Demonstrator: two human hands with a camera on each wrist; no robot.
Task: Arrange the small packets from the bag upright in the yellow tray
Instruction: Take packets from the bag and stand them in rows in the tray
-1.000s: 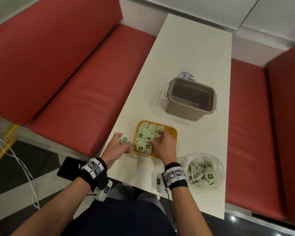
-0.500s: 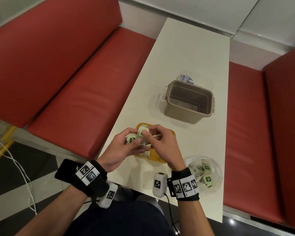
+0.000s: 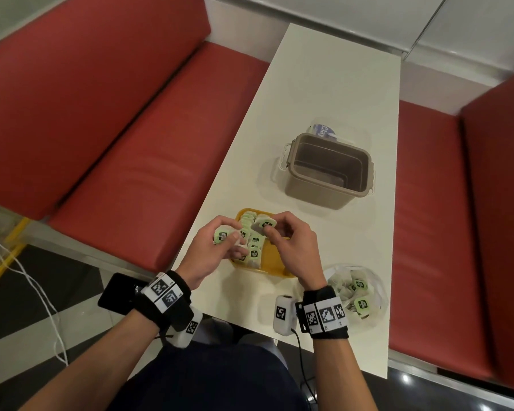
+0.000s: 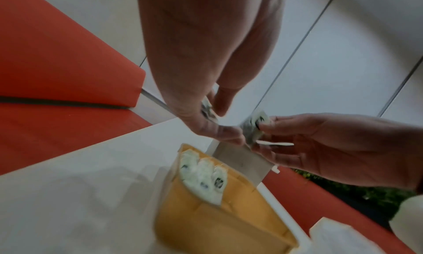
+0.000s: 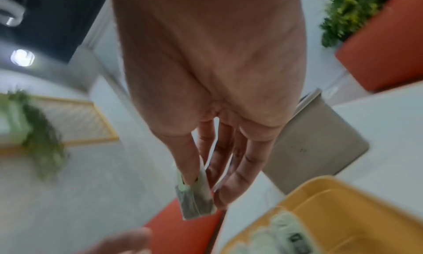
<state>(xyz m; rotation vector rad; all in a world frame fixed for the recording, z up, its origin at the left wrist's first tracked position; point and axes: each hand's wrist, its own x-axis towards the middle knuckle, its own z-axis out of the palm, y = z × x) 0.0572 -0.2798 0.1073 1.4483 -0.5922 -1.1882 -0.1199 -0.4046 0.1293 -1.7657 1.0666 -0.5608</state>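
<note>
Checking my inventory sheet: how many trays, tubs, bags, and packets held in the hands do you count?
Yellow tray: 1
Grey tub: 1
Clear bag: 1
Held packets: 2, one in the left hand, one in the right hand
Total: 5

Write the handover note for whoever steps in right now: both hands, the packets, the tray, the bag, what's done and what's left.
Left hand: grips one green packet, above the tray's left edge.
Right hand: pinches another packet over the yellow tray.
Done: rows of packets stand in the tray's left part; its right part is bare.
Left: seat the two held packets upright, then move the rest from the clear bag on the table, right of the tray.
The grey tub beyond the tray holds no visible packets.
</note>
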